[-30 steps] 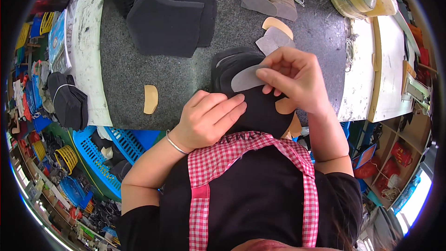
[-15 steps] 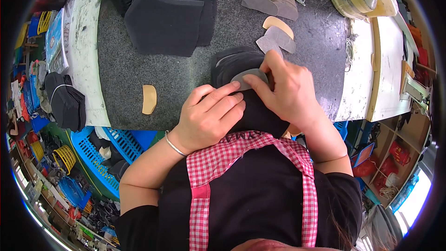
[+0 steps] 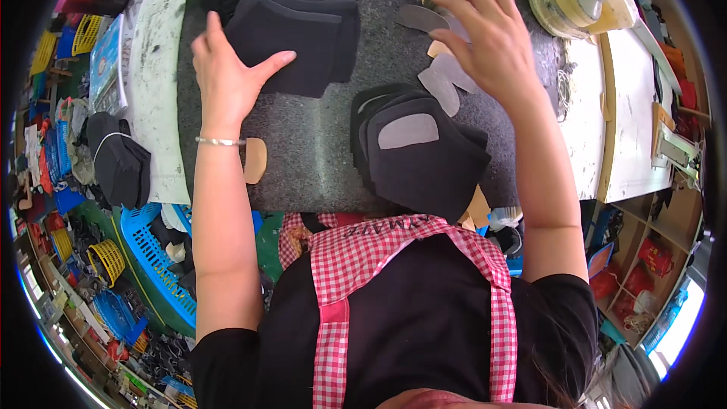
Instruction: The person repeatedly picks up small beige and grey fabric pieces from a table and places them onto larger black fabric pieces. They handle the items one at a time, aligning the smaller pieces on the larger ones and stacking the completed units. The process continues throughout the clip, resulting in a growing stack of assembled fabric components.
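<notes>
My left hand [image 3: 227, 72] is spread, thumb out, at the left edge of a fanned stack of black fabric pieces [image 3: 299, 49]; it grips none of them. My right hand [image 3: 488, 42] hovers over curved grey pieces [image 3: 420, 18] and a tan piece [image 3: 437, 48], partly hiding them. Its fingers are bent and apart, and no held thing shows. Closer to me lies a second pile of black pieces [image 3: 439, 174], with a grey curved patch [image 3: 409, 131] flat on its top piece. Beside my left wrist lies a single tan piece [image 3: 256, 160].
At the far right stands a stained, pale tub [image 3: 556, 11] with a grey cone-shaped top. A banded black bundle [image 3: 117, 159] and a booklet [image 3: 108, 68] lie along the left edge. Below that edge is a blue basket [image 3: 155, 257].
Both hands have left the near black pile, where they held the grey patch; it now lies there. My left hand moved to the far left stack, my right hand to the grey pieces.
</notes>
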A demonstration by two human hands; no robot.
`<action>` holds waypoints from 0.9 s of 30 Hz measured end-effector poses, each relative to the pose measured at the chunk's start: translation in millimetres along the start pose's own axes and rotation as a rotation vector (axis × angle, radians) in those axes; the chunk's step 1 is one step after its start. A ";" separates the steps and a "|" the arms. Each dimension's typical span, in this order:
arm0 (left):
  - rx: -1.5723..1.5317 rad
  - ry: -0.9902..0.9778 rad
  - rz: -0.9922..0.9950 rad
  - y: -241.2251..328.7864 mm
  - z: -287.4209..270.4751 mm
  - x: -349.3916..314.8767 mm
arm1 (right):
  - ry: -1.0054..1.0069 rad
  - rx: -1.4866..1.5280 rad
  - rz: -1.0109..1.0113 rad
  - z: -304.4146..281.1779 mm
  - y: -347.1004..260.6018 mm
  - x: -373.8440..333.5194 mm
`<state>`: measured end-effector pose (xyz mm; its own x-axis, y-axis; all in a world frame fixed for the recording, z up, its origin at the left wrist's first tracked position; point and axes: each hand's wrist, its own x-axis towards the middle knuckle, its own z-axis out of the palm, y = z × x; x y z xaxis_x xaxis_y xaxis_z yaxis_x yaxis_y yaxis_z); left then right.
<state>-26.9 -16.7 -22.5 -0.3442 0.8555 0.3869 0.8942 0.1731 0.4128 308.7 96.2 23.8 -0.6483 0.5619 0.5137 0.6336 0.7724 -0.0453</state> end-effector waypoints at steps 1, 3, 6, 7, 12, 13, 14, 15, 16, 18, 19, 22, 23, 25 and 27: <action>0.015 -0.077 -0.055 -3.2 -3.1 4.3 | 0.057 -0.058 -0.050 11.2 -0.3 8.5; -0.049 -0.016 -0.061 -6.8 -4.7 5.7 | -0.005 -0.058 -0.025 36.2 5.1 9.3; -0.061 0.122 -0.011 -19.0 -3.9 -0.6 | -0.002 0.150 -0.020 38.6 5.5 6.6; -0.049 0.176 0.015 -22.1 -4.8 -4.3 | 0.016 0.255 -0.023 34.1 4.8 5.1; -0.842 0.259 0.072 34.1 -53.3 -22.2 | -0.021 0.531 0.377 -18.2 5.2 -15.1; -0.978 0.201 0.072 54.8 -60.8 -25.0 | 0.002 0.561 0.412 -21.3 9.4 -21.8; -0.980 0.108 0.053 70.5 -65.4 -31.4 | -0.057 0.640 0.502 -26.8 11.4 -24.8; -0.980 0.015 0.037 83.8 -66.7 -37.9 | -0.129 0.612 0.495 -27.2 13.7 -28.8; -0.917 -0.146 0.126 96.4 -64.4 -43.9 | -0.202 0.583 0.489 -25.3 16.0 -34.3; -0.821 -0.378 0.238 118.9 -49.4 -60.5 | -0.321 0.483 0.468 -23.6 11.9 -35.6; -0.804 -0.460 0.268 124.4 -34.8 -71.7 | -0.225 0.423 0.361 -18.6 14.8 -39.8; -0.388 -0.357 0.485 130.3 -17.4 -73.7 | -0.011 0.272 0.149 -9.4 23.5 -48.8; -0.410 -0.287 0.491 129.8 -15.4 -68.7 | 0.002 0.335 0.181 -16.4 13.2 -44.2; -0.454 -0.144 0.501 126.4 -13.4 -62.9 | 0.026 0.459 0.245 -34.0 -18.6 -37.0; -0.905 -0.551 0.116 130.2 -21.5 -62.0 | 0.114 0.478 0.022 -37.2 -33.8 -36.4</action>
<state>104.8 -57.7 25.0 0.1088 0.9854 0.1307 0.2895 -0.1572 0.9442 326.6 38.6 38.6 -0.5698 0.5639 0.5978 0.3640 0.8253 -0.4317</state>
